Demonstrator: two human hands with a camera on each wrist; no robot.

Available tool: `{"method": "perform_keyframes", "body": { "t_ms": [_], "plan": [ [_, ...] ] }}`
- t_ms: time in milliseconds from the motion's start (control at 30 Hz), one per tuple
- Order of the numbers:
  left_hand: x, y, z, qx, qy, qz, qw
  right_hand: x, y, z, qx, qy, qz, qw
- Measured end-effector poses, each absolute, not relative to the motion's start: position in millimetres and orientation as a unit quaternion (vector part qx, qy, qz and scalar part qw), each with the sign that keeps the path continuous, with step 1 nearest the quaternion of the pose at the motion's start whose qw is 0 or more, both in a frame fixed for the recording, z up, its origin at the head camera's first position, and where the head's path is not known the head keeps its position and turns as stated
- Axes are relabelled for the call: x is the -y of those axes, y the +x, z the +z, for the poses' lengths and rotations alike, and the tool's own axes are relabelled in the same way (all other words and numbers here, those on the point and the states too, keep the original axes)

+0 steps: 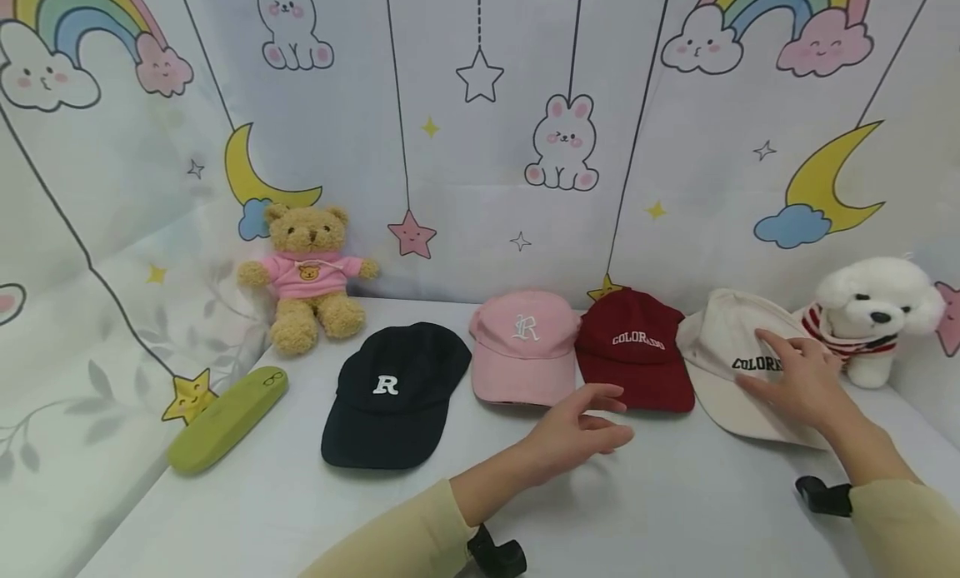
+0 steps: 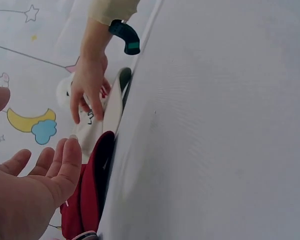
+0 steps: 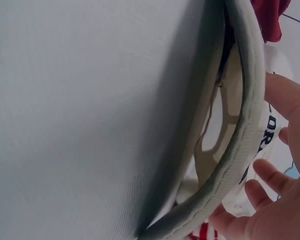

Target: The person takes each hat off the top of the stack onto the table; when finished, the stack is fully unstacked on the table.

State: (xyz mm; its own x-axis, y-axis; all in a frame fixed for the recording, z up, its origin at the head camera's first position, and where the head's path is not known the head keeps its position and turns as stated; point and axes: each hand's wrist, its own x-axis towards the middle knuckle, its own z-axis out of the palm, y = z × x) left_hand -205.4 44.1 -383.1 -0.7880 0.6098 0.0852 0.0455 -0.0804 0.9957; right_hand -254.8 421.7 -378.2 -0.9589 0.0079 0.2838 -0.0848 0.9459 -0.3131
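Observation:
A cream baseball cap [image 1: 723, 332] with dark lettering lies at the right of a row of caps. My right hand [image 1: 810, 382] is at its front panel, fingers spread and not curled round anything. Whether the fingertips touch the cloth is hard to tell. In the right wrist view, the cap's brim [image 3: 252, 95] arches in front of that hand [image 3: 285, 200]. My left hand [image 1: 566, 440] hovers above the table before the dark red cap [image 1: 637, 374] and the pink cap [image 1: 521, 370], holding nothing. Loosely extended fingers of that hand [image 2: 30, 190] show in the left wrist view.
Farther left lie a black cap [image 1: 390, 395] with a white R and a green elongated case [image 1: 228, 420]. A teddy bear [image 1: 311, 270] in pink sits at the back left, and a white plush dog [image 1: 873, 311] stands behind the cream cap. A printed curtain [image 1: 480, 161] closes off the white table [image 1: 300, 511].

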Motion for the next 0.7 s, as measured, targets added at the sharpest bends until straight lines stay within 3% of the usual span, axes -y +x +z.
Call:
{"method": "perform_keyframes", "body": {
  "t_ms": [300, 700],
  "plan": [
    [-23, -203, -386, -0.647, 0.258, 0.694, 0.183, -421, -256, -373, 0.98, 0.011, 0.152, 0.126],
    [10, -206, -388, -0.683, 0.256, 0.673, 0.122, -392, -260, -344, 0.974, 0.032, 0.156, 0.159]
  ]
}}
